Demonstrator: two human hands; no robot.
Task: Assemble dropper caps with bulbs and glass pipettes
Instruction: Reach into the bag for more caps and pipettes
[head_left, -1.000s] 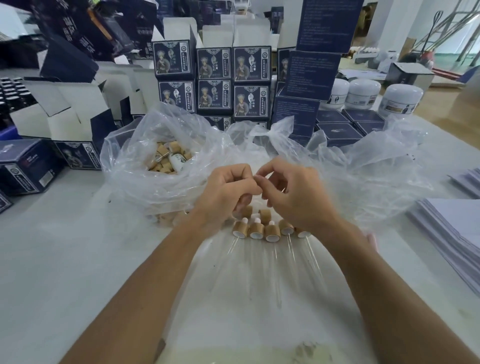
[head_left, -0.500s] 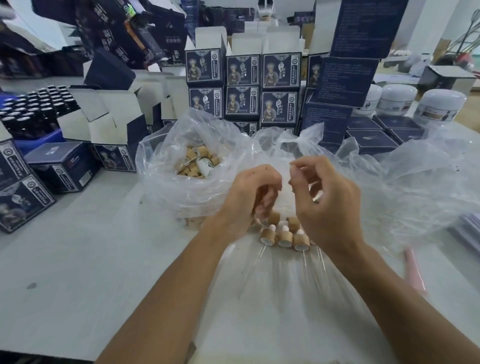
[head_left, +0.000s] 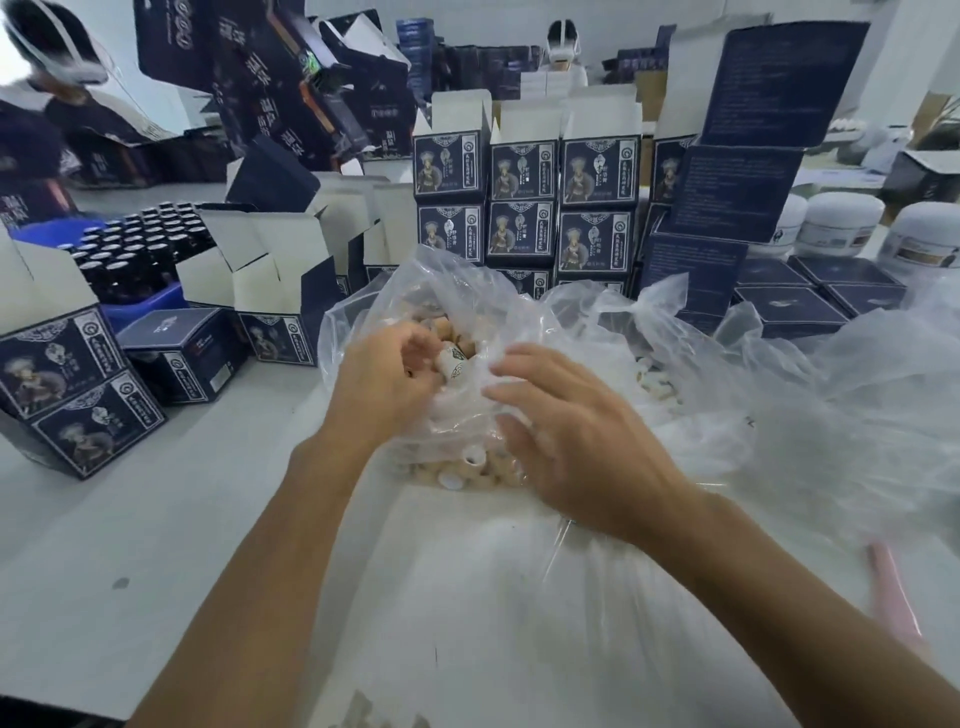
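compared with half a second before, the hands had parted and gone forward: then they were curled close together above the row of finished droppers, now the left had gone into the mouth of the bag and the right lay spread on its plastic. the view had also tipped up, so that more of the boxes and two people at the far side showed.

at the left edge stood dark printed boxes on the white table, and behind them a blue tray of dark bottles. the left hand reached forward from a bare forearm, wrist bent, into the open clear plastic bag. its fingers were curled in among the tan dropper caps; motion blur hid whether they had closed on one, so i could not tell. a small white printed bottle lay just beside its fingertips, between the two hands.

the right hand lay palm down with fingers straight and a little apart, pressing on the bag's outside. under its fingers, through the plastic, more caps were heaped, some with white bulbs showing. farther right, a second crumpled bag held pale pieces, too blurred to name. white jars stood at the back right.
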